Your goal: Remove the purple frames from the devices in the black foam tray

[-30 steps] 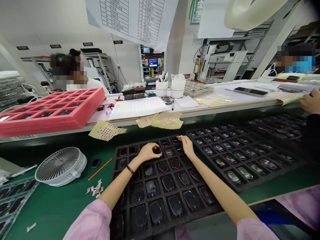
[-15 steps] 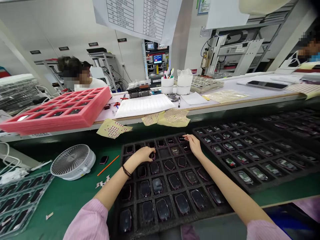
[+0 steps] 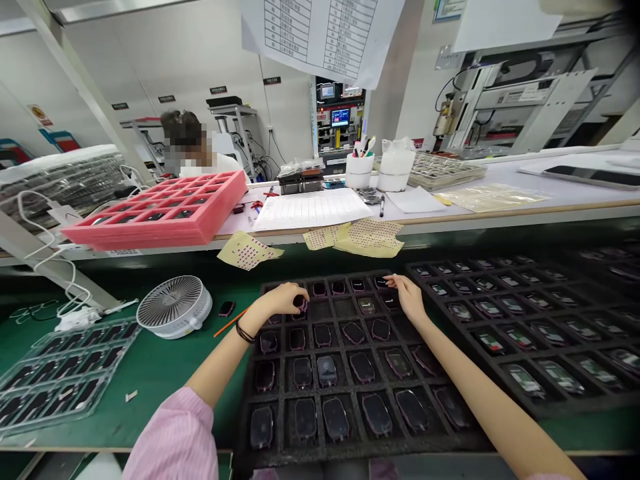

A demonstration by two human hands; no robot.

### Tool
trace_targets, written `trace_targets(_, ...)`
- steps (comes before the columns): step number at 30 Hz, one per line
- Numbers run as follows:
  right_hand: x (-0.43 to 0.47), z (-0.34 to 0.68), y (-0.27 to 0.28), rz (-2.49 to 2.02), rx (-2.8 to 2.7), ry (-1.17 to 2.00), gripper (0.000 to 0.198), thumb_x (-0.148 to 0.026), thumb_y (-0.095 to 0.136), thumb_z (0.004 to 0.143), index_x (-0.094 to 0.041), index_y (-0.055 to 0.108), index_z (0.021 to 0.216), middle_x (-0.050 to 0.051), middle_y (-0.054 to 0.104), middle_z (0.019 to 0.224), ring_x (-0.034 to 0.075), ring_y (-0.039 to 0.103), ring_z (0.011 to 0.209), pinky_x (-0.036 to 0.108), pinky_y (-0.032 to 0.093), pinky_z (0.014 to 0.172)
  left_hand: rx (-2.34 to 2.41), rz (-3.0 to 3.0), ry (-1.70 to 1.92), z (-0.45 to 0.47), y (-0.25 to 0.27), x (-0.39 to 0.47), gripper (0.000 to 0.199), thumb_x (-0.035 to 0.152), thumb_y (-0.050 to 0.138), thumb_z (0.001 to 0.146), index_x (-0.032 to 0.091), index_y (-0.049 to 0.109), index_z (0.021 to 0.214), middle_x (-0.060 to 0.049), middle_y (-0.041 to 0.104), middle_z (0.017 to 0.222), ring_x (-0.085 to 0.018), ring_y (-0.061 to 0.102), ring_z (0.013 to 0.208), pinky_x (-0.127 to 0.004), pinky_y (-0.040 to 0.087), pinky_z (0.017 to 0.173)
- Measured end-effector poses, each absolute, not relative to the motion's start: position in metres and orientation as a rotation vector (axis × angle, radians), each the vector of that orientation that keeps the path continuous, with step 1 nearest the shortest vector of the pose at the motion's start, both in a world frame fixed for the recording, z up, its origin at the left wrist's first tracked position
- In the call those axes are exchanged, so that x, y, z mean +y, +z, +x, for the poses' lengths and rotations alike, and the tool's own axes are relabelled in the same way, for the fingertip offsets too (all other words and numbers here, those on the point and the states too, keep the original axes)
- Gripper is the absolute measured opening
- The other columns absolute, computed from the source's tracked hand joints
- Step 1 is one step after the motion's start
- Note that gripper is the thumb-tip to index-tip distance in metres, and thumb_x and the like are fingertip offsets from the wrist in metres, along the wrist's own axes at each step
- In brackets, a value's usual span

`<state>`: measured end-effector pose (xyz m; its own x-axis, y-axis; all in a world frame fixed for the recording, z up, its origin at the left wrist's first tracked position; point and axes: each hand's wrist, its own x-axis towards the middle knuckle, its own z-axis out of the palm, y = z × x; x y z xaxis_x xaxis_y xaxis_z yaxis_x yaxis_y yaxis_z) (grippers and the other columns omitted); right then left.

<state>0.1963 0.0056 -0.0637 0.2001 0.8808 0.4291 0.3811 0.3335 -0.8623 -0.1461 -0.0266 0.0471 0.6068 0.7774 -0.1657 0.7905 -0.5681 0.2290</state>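
A green workbench [image 3: 165, 373] runs across the frame's lower half, with a black foam tray [image 3: 325, 455] at lower centre. Most of its pockets hold dark-screened devices [image 3: 336, 419]; which are done or left cannot be told. Near centre, the left hand [image 3: 284, 298] grasps a small device [image 3: 301, 305], partly covering it. Well apart, the right hand [image 3: 411, 298] reaches the tray's far-right corner, its grip unclear.
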Motion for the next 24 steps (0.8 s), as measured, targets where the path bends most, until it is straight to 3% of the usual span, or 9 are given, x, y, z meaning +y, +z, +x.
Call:
trace_targets(7,0.006,0.195,-0.065,-1.262,-1.387,0.542,0.049,-0.055,0.039,0.087,-0.017,0.070,0.082,0.008,0.066,0.077,0.021,0.061,0.073,0.036,0.050,0.074,1.382,2.519,-0.119,-0.138,0.021,-0.033,0.036,0.005,0.066,0.062,0.012,0.070,0.098,-0.013,0.070,0.097,-0.028,0.064,0.091,-0.030,0.046,0.076)
trace_targets(14,0.004,0.193,-0.063,-1.257,-1.405,0.552,0.050,-0.055,0.040,0.087,-0.016,0.069,0.081,0.008,0.065,0.073,0.021,0.060,0.068,0.035,0.049,0.068,1.412,2.476,0.036,-0.179,0.051,-0.038,0.035,0.024,0.072,0.067,0.018,0.068,0.102,-0.003,0.071,0.096,-0.019,0.065,0.084,-0.023,0.045,0.074)
trace_targets(24,-0.004,0.188,-0.058,-1.264,-1.488,0.495,0.048,-0.055,0.038,0.087,-0.017,0.067,0.084,0.009,0.063,0.078,0.023,0.060,0.071,0.038,0.047,0.072,1.504,2.422,-0.155,-0.203,0.024,-0.046,0.043,0.013,0.068,0.062,0.019,0.064,0.105,-0.005,0.070,0.102,-0.022,0.065,0.088,-0.024,0.045,0.072)
